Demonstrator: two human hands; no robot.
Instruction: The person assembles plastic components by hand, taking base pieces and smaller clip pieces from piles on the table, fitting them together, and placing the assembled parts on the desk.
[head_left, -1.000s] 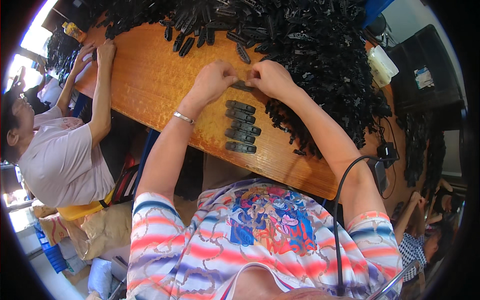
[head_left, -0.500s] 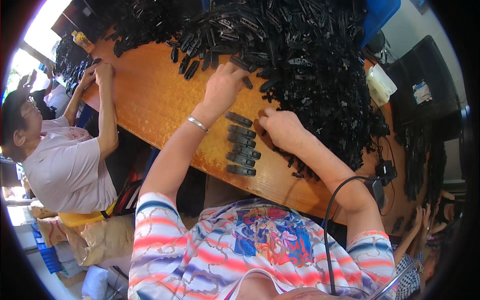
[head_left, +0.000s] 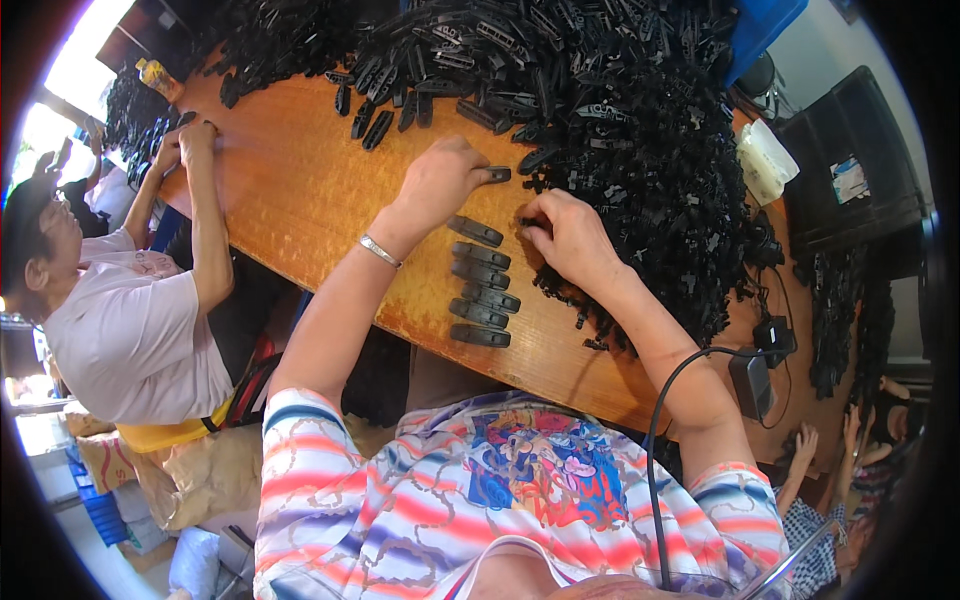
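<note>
Black part (head_left: 498, 174), one: being held between closed thumb and fingers of the left hand (head_left: 440, 185), just beyond a row of like parts (head_left: 480, 273) on the tabletop (head_left: 300, 150); being drawn back from the heap of long parts (head_left: 480, 50), reached half a second ago. Right hand (head_left: 570, 235): being shifted slightly farther out, fingers curled nearly together beside the small-parts pile (head_left: 650, 230); hold cannot be told.

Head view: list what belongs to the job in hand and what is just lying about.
Job in hand:
black part in the left hand
row of black parts
heap of small black pieces by the right hand
pile of longer black parts

Seemingly just lying about:
yellow bottle
white package
black adapter
</note>
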